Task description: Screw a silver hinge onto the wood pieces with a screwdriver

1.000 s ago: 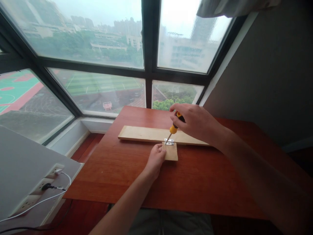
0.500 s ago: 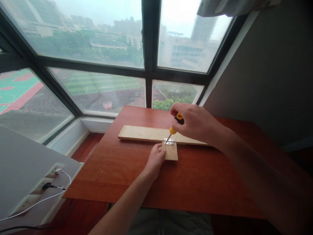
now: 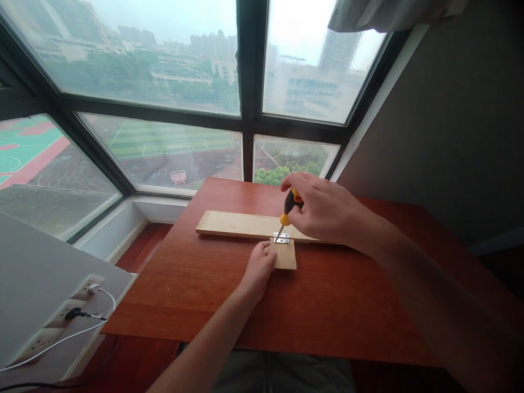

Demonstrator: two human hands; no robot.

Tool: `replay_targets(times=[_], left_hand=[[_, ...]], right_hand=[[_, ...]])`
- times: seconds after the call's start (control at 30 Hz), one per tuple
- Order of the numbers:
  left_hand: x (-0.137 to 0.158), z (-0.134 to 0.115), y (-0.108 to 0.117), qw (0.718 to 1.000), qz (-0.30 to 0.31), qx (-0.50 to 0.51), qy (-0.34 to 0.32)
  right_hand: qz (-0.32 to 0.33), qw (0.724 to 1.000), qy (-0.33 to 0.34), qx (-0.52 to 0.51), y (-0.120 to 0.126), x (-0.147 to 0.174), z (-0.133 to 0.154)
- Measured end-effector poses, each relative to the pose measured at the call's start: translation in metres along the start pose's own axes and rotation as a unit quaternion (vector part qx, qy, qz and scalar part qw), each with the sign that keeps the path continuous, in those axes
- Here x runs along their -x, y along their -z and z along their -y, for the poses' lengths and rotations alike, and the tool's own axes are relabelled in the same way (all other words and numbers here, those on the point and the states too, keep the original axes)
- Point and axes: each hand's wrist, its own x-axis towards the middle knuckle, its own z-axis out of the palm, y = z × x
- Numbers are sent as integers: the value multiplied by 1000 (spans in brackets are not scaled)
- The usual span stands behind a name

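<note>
My right hand (image 3: pixel 317 204) is closed around a screwdriver (image 3: pixel 285 219) with a yellow and black handle. The shaft slants down to the left, its tip at the near left part of a small silver hinge (image 3: pixel 281 238). That hinge bridges a long pale wooden board (image 3: pixel 233 222) and a small square wooden piece (image 3: pixel 285 255) in front of it. My left hand (image 3: pixel 262 262) grips the left edge of the small piece, thumb and fingers closed on it. The screw under the tip is too small to make out. My right hand and forearm cover part of the board's right end.
A reddish-brown table (image 3: pixel 196 295) carries the wood. Behind it are large windows with dark frames (image 3: pixel 248 98). Wall sockets (image 3: pixel 65 314) with plugged-in cables are at the lower left, beyond the table's edge. A grey wall (image 3: pixel 442 131) rises on the right.
The fingers of my right hand have loosened and shifted on the screwdriver handle, showing more of it. My left hand stays on the small piece. The whole view has shifted slightly.
</note>
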Motion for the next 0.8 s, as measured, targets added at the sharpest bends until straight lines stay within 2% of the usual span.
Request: replay_targets(times=[0.1,0.3,0.57,0.8], left_hand=[[-1,1,1,1000,0,1,-4],[-3,3,2,1000,2,-4,-7],[-1,0,-1,1000,3,8,-3],[0,1,0,1000,3,4,-7]], right_hand=[[11,1000,9,21,1,2,2],[-1,996,-43,84,-2,-3,6],[3,999,11,39,-1,1,4],[-12,994,-62,92,-6,-2,6]])
